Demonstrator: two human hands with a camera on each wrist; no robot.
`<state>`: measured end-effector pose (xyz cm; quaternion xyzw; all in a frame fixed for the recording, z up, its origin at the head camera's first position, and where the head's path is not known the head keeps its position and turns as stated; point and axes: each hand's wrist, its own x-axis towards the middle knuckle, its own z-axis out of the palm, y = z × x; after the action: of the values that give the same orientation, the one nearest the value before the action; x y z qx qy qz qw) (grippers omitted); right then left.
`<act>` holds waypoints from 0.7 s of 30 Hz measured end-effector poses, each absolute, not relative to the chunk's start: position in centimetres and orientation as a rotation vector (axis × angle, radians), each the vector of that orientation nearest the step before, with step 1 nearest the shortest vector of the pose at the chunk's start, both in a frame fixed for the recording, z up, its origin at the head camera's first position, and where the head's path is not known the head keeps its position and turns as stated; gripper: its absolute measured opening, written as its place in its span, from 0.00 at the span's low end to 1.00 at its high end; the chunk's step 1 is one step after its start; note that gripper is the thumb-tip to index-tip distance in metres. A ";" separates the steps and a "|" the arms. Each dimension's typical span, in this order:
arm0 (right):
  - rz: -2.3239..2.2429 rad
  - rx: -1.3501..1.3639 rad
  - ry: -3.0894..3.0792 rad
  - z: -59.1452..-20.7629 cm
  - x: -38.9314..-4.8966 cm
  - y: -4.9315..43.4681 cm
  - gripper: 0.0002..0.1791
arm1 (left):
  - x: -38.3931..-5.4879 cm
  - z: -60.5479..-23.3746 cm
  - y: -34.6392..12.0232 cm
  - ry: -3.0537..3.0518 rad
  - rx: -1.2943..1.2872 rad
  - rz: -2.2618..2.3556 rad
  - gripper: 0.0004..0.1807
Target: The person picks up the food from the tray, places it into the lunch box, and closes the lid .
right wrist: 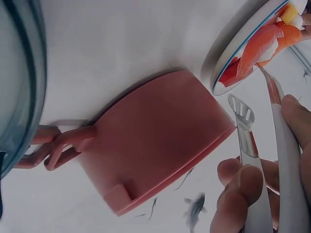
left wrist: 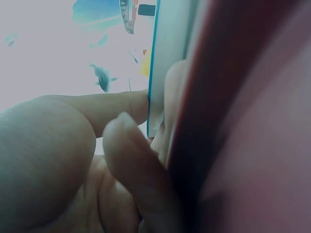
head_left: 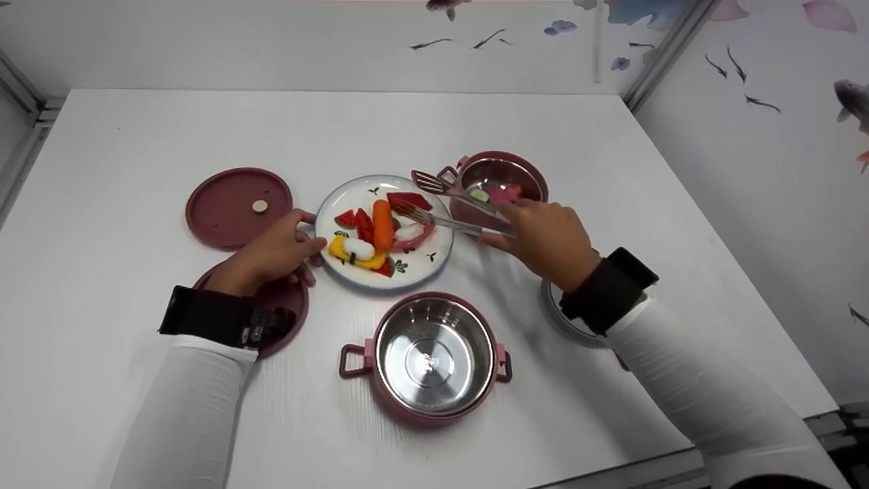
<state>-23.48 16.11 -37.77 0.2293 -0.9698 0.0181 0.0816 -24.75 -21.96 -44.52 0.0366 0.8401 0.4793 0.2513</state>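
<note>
A: Where does the left forearm (head_left: 180,407) lie?

B: In the head view, around 8 o'clock, white-sleeved, slanting toward 1. The right forearm (head_left: 713,387), sleeved to match, lies at 4 and slants between 10 and 11.

A: And the left grip (head_left: 271,251)?

B: At 9 o'clock, bent into a pinch, fingertips toward 3. In the left wrist view, one digit (left wrist: 133,165) leans toward 11.

A: The right grip (head_left: 551,241)?

B: At 3, pinching too, its tips toward 9. The right wrist view shows curled fingers (right wrist: 231,204) at 4.

A: Wrists?

B: Left wrist (head_left: 207,316) and right wrist (head_left: 604,292) are both wrapped in black, well apart.
</note>
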 end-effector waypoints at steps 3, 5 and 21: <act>0.035 0.690 -2.908 -37.6 -23.7 15.7 0.26 | -24.7 -44.5 -21.9 2.288 0.102 1.306 0.29; 0.010 0.691 -2.920 -37.5 -23.8 15.4 0.25 | -24.8 -44.5 -21.8 2.284 0.105 1.311 0.29; 0.069 0.684 -3.010 -37.5 -23.5 14.4 0.23 | -25.1 -44.3 -22.0 2.282 0.087 1.290 0.29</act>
<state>-23.54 14.43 -37.50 0.2213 -0.9746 0.0223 0.0268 -25.10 -22.02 -44.32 0.0319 0.8409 0.4754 0.2566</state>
